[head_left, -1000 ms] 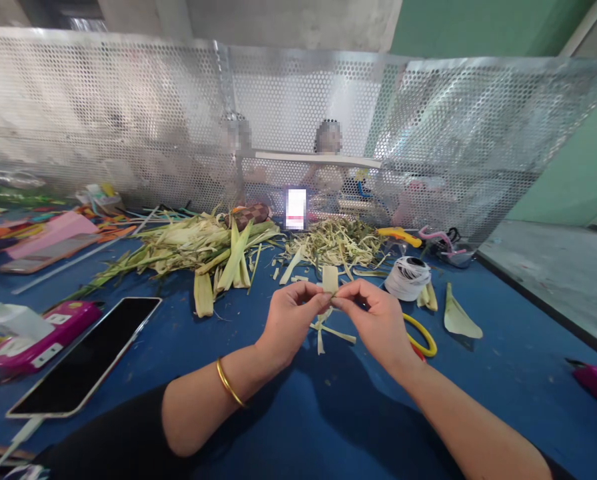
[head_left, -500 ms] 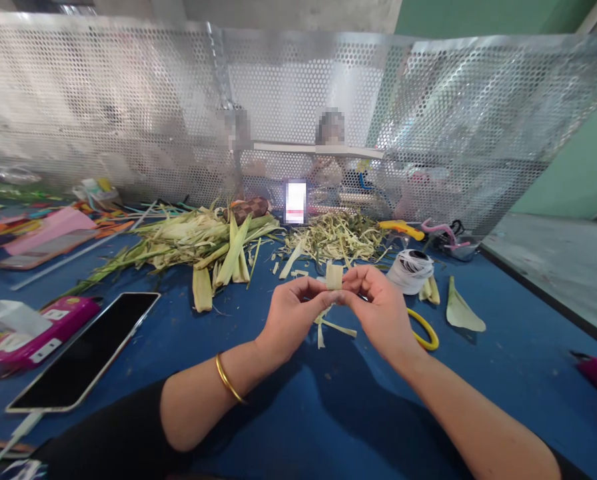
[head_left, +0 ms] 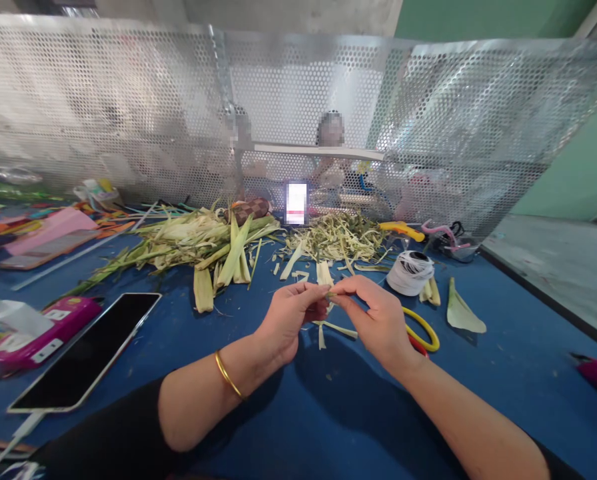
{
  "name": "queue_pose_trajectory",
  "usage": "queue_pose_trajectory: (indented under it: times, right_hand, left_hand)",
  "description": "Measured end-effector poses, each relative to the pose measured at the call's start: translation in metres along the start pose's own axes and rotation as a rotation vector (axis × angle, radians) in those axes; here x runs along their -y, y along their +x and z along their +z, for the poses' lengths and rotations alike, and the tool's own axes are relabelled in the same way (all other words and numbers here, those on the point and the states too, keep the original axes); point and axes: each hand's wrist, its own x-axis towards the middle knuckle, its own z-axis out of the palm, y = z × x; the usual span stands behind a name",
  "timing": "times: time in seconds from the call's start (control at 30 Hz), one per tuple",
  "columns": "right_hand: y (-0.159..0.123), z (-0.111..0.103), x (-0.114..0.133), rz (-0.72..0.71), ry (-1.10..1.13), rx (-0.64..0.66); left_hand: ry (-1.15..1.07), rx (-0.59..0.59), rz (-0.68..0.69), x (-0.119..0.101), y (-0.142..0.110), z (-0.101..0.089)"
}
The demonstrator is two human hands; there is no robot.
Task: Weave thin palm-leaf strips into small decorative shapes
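Blue table point(head_left: 508, 400), its far edge along a perforated metal screen point(head_left: 153, 100); two people point(head_left: 331, 173) show dimly through the mesh. A lit display point(head_left: 296, 203) by that edge is blurred, so any writing on it cannot be read.

One pale husk strip point(head_left: 324, 272) stands at the fingertips, over the middle of the table. The left hand point(head_left: 291, 320) and right hand point(head_left: 378, 320) meet there, each pinching it between thumb and forefinger, the tips almost touching. Thin strips point(head_left: 338, 330) lie crossed below them.

Two heaps sit toward the far edge: husks point(head_left: 188, 243) on the left, shavings point(head_left: 341, 239) on the right. One white thread spool point(head_left: 409, 275) is just beyond the right hand; one yellow loop point(head_left: 431, 333) is beside it. One loose leaf point(head_left: 463, 313) lies nearer the right edge.

Two phones are on the left: a black-screened one point(head_left: 88, 353) with a white cable, and another point(head_left: 46, 250) partly under pink paper point(head_left: 61, 228). Between them, a magenta power strip point(head_left: 76, 323) holds a white plug point(head_left: 16, 319). One tub point(head_left: 101, 200) at the far left holds white and yellow items, too small to tell.
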Motion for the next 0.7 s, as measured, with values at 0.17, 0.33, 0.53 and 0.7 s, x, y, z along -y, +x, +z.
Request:
queue_pose_trajectory:
  times: [0.17,0.33,0.53,0.7]
  right_hand:
    - [0.0006,0.001,-0.0029,0.017,0.01,-0.034]
    - [0.0015,0.0023,0.0016,0.14,0.055,-0.045]
    - [0.0027,0.0019,0.0039,0.371,0.148,-0.06]
    - [0.0033,0.001,-0.0012,0.436,0.226,-0.093]
  left_hand:
    - [-0.025,0.01,-0.02,-0.0013,-0.0016,0.0008]
    - [0.005,-0.003,0.046,0.0006,-0.0021,0.0021]
    - [0.189,-0.045,0.208,0.0009,-0.0029,0.0039]
    - [0.3,-0.038,0.307,0.0022,-0.0023,0.0028]
